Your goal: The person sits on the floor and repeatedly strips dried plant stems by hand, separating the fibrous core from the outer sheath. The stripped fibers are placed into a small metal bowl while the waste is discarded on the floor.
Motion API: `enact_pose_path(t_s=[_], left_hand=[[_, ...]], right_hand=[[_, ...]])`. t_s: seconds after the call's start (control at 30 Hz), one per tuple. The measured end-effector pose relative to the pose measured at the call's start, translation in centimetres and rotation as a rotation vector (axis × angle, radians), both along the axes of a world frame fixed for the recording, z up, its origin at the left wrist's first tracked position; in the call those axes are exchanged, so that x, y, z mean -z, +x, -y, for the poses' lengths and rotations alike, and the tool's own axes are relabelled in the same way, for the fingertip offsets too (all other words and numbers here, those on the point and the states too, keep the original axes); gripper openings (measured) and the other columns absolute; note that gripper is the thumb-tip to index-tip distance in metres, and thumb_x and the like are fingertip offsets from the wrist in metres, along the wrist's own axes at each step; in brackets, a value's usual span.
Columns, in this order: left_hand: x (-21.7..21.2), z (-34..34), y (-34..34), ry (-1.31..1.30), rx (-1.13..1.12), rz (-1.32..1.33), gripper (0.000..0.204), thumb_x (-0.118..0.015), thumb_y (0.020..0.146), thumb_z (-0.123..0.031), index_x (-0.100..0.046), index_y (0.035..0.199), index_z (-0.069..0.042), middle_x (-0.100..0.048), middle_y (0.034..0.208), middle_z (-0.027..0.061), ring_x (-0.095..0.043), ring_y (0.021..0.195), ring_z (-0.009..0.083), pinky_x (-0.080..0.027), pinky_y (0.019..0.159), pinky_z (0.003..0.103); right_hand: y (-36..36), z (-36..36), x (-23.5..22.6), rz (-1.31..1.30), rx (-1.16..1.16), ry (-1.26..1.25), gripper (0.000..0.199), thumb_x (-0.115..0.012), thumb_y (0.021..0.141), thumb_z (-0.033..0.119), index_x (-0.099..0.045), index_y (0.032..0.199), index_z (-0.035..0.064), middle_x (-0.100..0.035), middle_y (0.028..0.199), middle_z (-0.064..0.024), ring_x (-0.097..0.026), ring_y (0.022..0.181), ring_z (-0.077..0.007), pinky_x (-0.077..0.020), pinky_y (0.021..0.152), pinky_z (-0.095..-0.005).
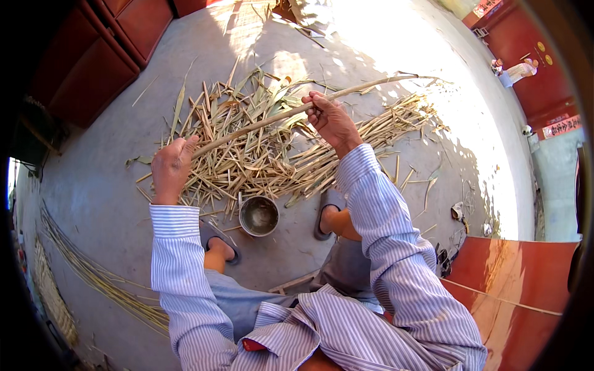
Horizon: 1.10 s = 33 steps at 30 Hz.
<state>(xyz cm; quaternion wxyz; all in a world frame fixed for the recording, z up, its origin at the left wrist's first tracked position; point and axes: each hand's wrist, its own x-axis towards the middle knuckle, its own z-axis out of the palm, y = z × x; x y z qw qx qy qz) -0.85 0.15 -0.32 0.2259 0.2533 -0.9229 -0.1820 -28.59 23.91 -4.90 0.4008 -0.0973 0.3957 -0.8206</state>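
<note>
A long pale reed stalk runs slantwise from lower left to upper right, above a heap of dry husks. My left hand grips its near end, fingers closed round it. Farther up the stalk, my right hand pinches it between thumb and fingers. Both arms wear blue-and-white striped sleeves. The stalk's thin far end reaches out over the sunlit ground.
A heap of stripped leaves and husks covers the concrete floor ahead. A small metal bowl stands between my sandalled feet. Bundled long reeds lie at left. Red doors stand at upper left, a red board at lower right.
</note>
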Motion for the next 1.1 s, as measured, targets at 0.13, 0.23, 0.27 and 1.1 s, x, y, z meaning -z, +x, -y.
enact_pose_path(t_s=[0.13, 0.23, 0.27, 1.1], left_hand=[[1.3, 2.9, 1.6, 0.516, -0.005, 0.123, 0.058, -0.055, 0.093, -0.051, -0.052, 0.065, 0.000, -0.044, 0.056, 0.0181, -0.042, 0.050, 0.0295, -0.036, 0.051, 0.039], [2.5, 2.4, 1.1, 0.301, 0.007, 0.043, 0.060, -0.053, 0.094, -0.052, -0.051, 0.066, 0.001, -0.045, 0.058, 0.0184, -0.046, 0.052, 0.0314, -0.036, 0.052, 0.040], [2.6, 1.7, 1.3, 0.240, -0.016, 0.022, 0.060, -0.052, 0.094, -0.052, -0.051, 0.066, 0.001, -0.045, 0.058, 0.0187, -0.046, 0.052, 0.0320, -0.036, 0.052, 0.041], [-1.0, -3.2, 0.1, 0.917, 0.290, 0.143, 0.060, -0.055, 0.092, -0.058, -0.055, 0.066, -0.005, -0.044, 0.060, -0.0041, -0.039, 0.054, 0.0055, -0.031, 0.048, 0.023]], right_hand=[[1.9, 0.4, -2.4, -0.104, -0.038, -0.058, 0.019, -0.061, 0.095, 0.019, -0.062, 0.103, 0.0011, -0.070, 0.091, -0.0093, -0.062, 0.066, -0.0111, -0.0552, 0.064, -0.0214], [2.2, 0.3, -3.4, -0.212, 0.007, 0.008, 0.023, -0.062, 0.095, 0.022, -0.061, 0.104, 0.0015, -0.070, 0.093, -0.0103, -0.065, 0.070, -0.0128, -0.0559, 0.066, -0.0223], [2.1, 0.1, -3.4, -0.250, 0.033, 0.045, 0.024, -0.062, 0.095, 0.024, -0.061, 0.104, 0.0016, -0.070, 0.093, -0.0105, -0.066, 0.072, -0.0134, -0.0561, 0.067, -0.0225], [2.5, -0.2, -3.4, -0.480, -0.325, 0.072, 0.026, -0.062, 0.095, 0.021, -0.064, 0.106, -0.0020, -0.070, 0.083, -0.0108, -0.069, 0.073, -0.0176, -0.0567, 0.062, -0.0252]])
